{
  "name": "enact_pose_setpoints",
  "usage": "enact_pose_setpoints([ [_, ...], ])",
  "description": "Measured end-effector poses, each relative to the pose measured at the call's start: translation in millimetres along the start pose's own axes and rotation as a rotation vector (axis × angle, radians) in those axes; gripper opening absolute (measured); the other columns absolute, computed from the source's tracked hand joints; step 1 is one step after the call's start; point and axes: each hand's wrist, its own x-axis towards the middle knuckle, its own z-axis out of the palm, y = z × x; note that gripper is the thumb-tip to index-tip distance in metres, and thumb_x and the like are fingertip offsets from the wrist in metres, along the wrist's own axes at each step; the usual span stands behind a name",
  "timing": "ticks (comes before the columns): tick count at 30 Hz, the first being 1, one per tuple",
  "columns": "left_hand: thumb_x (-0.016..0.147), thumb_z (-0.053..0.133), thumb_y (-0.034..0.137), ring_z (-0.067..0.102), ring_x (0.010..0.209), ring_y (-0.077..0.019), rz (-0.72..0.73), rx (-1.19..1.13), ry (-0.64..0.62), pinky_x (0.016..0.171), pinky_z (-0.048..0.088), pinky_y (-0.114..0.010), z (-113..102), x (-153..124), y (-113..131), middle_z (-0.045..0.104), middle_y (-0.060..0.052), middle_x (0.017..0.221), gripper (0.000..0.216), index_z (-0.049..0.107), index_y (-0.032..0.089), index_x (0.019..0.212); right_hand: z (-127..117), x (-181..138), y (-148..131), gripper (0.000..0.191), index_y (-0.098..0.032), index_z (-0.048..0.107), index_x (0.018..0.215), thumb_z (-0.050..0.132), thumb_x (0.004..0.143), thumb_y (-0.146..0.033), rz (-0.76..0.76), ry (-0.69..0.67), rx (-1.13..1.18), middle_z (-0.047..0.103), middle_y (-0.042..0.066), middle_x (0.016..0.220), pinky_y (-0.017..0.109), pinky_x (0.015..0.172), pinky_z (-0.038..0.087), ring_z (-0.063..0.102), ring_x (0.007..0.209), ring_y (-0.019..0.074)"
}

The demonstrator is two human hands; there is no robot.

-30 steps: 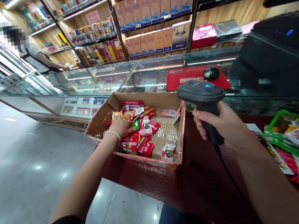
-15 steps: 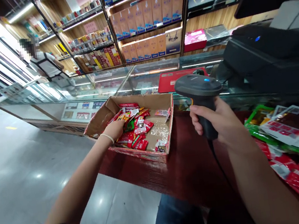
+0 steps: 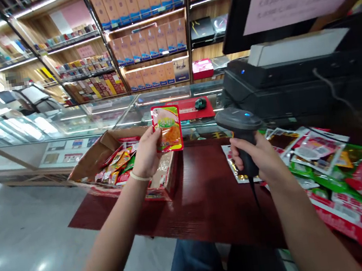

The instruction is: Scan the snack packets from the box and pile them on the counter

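My left hand [image 3: 148, 154] pinches a small red-edged snack packet [image 3: 168, 130] by its left side, holding it upright above the right part of a cardboard box [image 3: 88, 168]. Inside the box lie several colourful snack packets [image 3: 119, 161], partly covered by my hand and wrist. My right hand [image 3: 249, 155] is closed around the handle of a black barcode scanner [image 3: 240, 120], with its head turned to the left and its cable hanging below. Between the held packet and the scanner there is a gap.
A pile of snack packets [image 3: 327, 169] covers the right side of the dark red table [image 3: 204, 186]. Behind stand a glass display counter [image 3: 103, 107], a red mat [image 3: 187, 107] with a mouse [image 3: 200, 103], and a monitor [image 3: 232, 20]. A person [image 3: 32, 96] is at the far left.
My left hand has come up out of the box with a snack packet and moved right. The scanner stays in my right hand. The view has turned to the right.
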Motion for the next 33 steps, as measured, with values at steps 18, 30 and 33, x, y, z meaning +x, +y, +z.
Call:
enact_pose_setpoints([
  [18, 0.09, 0.047, 0.043, 0.059, 0.116, -0.0276, -0.621, -0.889, -0.266, 0.092, 0.048, -0.039, 51, -10, -171, 0.056, -0.018, 0.137, 0.054, 0.053, 0.011, 0.133, -68, -4, 54, 0.04, -0.025, 0.046, 0.088, 0.077, 0.073, -0.044, 0.133, 0.148, 0.026, 0.055, -0.009, 0.057, 0.02, 0.032, 0.039, 0.046, 0.037, 0.009],
  [30, 0.077, 0.072, 0.015, 0.068, 0.093, -0.0169, -0.284, -0.46, 0.13, 0.089, 0.052, -0.032, 49, -1, -196, 0.071, -0.008, 0.108, 0.031, 0.064, 0.015, 0.107, -62, -1, 60, 0.039, -0.023, 0.047, 0.086, 0.078, 0.072, -0.044, 0.163, 0.137, -0.041, 0.054, -0.008, 0.057, 0.021, 0.031, 0.039, 0.046, 0.036, 0.0091],
  [33, 0.08, 0.071, 0.022, 0.069, 0.092, -0.0173, -0.314, -0.457, 0.256, 0.091, 0.052, -0.034, 41, 3, -200, 0.071, -0.008, 0.107, 0.025, 0.065, 0.016, 0.103, -62, -1, 61, 0.04, -0.023, 0.047, 0.088, 0.077, 0.072, -0.044, 0.153, 0.148, -0.079, 0.054, -0.008, 0.057, 0.021, 0.031, 0.04, 0.047, 0.036, 0.0093],
])
